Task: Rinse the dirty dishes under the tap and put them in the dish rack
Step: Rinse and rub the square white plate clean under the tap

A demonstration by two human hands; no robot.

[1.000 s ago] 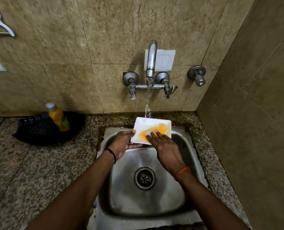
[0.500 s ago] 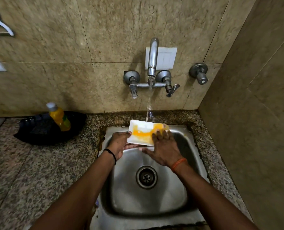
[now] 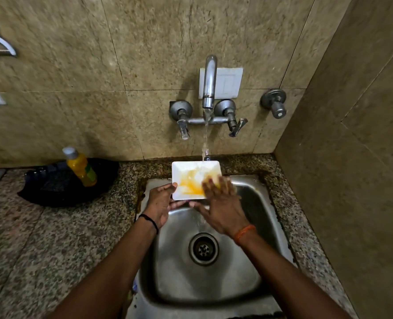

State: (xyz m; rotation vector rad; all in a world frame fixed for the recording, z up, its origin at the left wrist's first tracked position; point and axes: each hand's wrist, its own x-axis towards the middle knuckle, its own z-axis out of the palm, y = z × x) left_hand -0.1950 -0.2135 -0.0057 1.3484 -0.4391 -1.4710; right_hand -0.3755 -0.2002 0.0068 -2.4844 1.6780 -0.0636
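Note:
A white rectangular plate (image 3: 188,173) smeared with yellow-orange residue is held over the back of the steel sink (image 3: 255,203). My left hand (image 3: 160,202) grips its lower left corner, thumb on the rim. My right hand (image 3: 220,203) lies flat with spread fingers on the plate's right side, blurred. Water runs from the wall tap (image 3: 209,81) onto the plate's far edge and drains off below into the basin.
A black dish rack (image 3: 53,187) sits on the granite counter (image 3: 41,238) at left, with a yellow soap bottle (image 3: 80,168) standing in it. Tiled walls close in behind and on the right. A drain (image 3: 203,248) lies mid-sink. A separate valve (image 3: 275,104) is on the wall.
My right hand has slid back and forth across the plate, spreading and thinning the yellow residue. The plate has shifted a little under the stream while the left hand keeps its grip.

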